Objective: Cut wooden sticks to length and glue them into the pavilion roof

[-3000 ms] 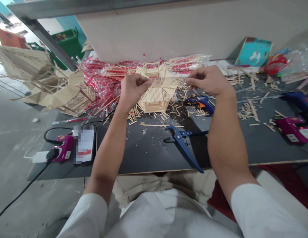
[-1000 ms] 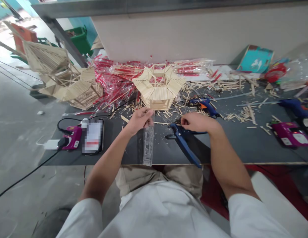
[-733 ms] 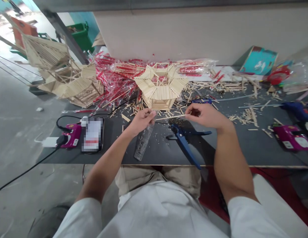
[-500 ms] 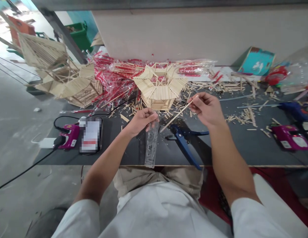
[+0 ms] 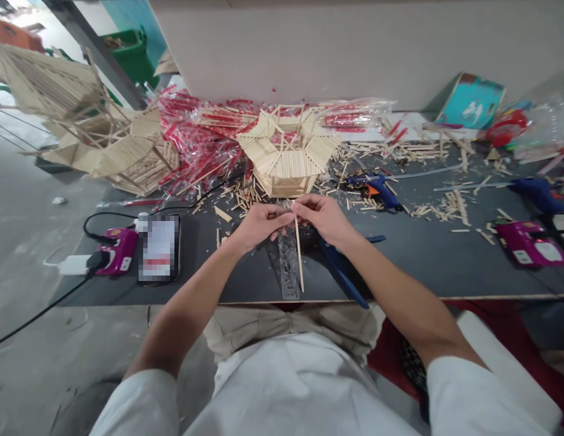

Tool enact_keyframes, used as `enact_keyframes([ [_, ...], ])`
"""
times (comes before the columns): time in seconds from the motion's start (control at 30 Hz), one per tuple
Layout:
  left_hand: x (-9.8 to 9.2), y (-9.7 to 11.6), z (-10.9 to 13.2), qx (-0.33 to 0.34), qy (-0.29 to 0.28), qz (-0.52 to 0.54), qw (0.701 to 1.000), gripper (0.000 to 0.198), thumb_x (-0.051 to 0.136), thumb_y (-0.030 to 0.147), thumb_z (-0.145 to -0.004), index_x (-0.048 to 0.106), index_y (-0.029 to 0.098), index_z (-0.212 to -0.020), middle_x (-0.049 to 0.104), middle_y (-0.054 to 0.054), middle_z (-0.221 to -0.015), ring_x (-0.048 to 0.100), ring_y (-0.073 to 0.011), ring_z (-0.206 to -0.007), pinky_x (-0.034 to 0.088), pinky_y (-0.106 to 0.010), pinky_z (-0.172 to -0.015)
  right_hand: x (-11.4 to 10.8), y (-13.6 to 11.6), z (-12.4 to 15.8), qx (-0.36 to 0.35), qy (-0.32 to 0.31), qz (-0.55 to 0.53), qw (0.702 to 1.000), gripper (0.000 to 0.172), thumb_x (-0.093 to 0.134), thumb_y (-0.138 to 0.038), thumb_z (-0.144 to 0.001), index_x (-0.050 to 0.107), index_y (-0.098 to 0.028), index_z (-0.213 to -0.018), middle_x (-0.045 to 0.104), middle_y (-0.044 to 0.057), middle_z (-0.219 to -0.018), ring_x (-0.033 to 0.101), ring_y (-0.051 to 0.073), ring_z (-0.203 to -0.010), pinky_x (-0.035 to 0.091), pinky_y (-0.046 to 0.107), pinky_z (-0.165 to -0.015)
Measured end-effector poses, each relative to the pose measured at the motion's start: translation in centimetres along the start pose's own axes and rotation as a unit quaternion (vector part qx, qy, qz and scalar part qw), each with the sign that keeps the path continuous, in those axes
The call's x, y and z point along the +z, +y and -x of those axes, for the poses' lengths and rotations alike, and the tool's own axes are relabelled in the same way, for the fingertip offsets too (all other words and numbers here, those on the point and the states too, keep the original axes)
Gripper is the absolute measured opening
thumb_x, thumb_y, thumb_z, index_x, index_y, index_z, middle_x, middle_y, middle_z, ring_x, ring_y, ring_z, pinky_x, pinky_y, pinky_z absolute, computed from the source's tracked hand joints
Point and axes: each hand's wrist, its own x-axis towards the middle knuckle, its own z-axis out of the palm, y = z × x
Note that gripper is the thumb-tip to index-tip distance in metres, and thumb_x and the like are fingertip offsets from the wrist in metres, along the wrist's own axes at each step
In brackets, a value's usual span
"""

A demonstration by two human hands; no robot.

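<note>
The stick was held upright-to-view, running from the fingertips down toward the near edge of the bench. It lay along the right edge of a clear ruler, the two side by side and apparently touching. Whether either rested on the bench could not be told.

The right hand had its fingers pressed together in a pinch on the stick's upper end. The left hand pinched the ruler's upper end in the same way. The two sets of fingertips met just above the middle of the bench.

A blue cutter lay just right of the stick, its head covered by the right hand and wrist; only the handles showed. Beyond the hands stood a stick model with a sloped roof, ringed by short offcuts. Nothing lay between the hands and the model except these scraps.

Right of the model lay a blue glue gun, with more offcuts further right. A purple unit sat near the right end. At the left end were a phone and a second purple unit with a black cable. Red wrappers were heaped behind, beside a larger model at the far left. A teal box leaned against the rear wall.
</note>
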Motion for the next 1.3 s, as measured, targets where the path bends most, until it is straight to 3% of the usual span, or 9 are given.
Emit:
enact_keyframes([
  [0.2,0.5,-0.2,-0.1,0.012,0.012,0.006,1.000,0.049,0.084,0.063,-0.089,0.080,0.014,-0.084,0.069,-0.002,-0.065,0.054,-0.0052,-0.047,0.042,-0.018,-0.046,-0.2,0.2,0.0,0.012,0.007,-0.018,1.000,0.053,0.096,-0.072,-0.068,0.071,-0.027,-0.079,0.061,-0.002,-0.067,0.049,0.013,-0.059,0.037,0.029,-0.052],
  [0.37,0.5,-0.4,0.0,0.024,0.027,0.018,0.999,0.048,0.088,0.060,-0.086,0.080,0.013,-0.083,0.068,-0.001,-0.063,0.053,-0.0048,-0.047,0.041,-0.017,-0.045,0.0,0.3,0.1,-0.011,0.004,-0.047,0.999,0.051,0.096,-0.066,-0.072,0.071,-0.022,-0.074,0.060,-0.003,-0.063,0.048,0.008,-0.055,0.032,0.024,-0.048],
  [0.67,0.3,-0.7,0.0,0.018,0.038,0.012,0.999,0.048,0.088,0.061,-0.086,0.083,0.013,-0.090,0.069,-0.001,-0.063,0.054,-0.0050,-0.044,0.042,-0.017,-0.043,0.0,0.3,0.2,0.013,-0.009,-0.077,0.997,0.045,0.097,-0.061,-0.072,0.078,-0.020,-0.077,0.065,-0.002,-0.062,0.054,0.007,-0.055,0.038,0.019,-0.048],
  [1.07,1.1,-1.0,0.0,0.037,0.054,0.026,0.998,0.045,0.088,0.058,-0.087,0.080,0.014,-0.083,0.068,0.000,-0.062,0.053,-0.0051,-0.043,0.042,-0.016,-0.040,0.4,0.0,0.4,0.013,-0.009,-0.102,0.995,0.048,0.097,-0.061,-0.071,0.074,-0.019,-0.076,0.066,-0.002,-0.060,0.055,0.006,-0.052,0.039,0.018,-0.046],
  [1.3,0.9,-0.5,0.0,0.083,0.120,0.083,0.986,0.042,0.085,0.057,-0.090,0.080,0.015,-0.087,0.076,-0.004,-0.075,0.058,-0.0072,-0.049,0.047,-0.018,-0.040,0.1,-0.3,0.1,0.004,0.060,-0.106,0.993,0.054,0.097,-0.065,-0.068,0.070,-0.019,-0.077,0.060,-0.005,-0.060,0.055,0.007,-0.048,0.035,0.020,-0.041],
])
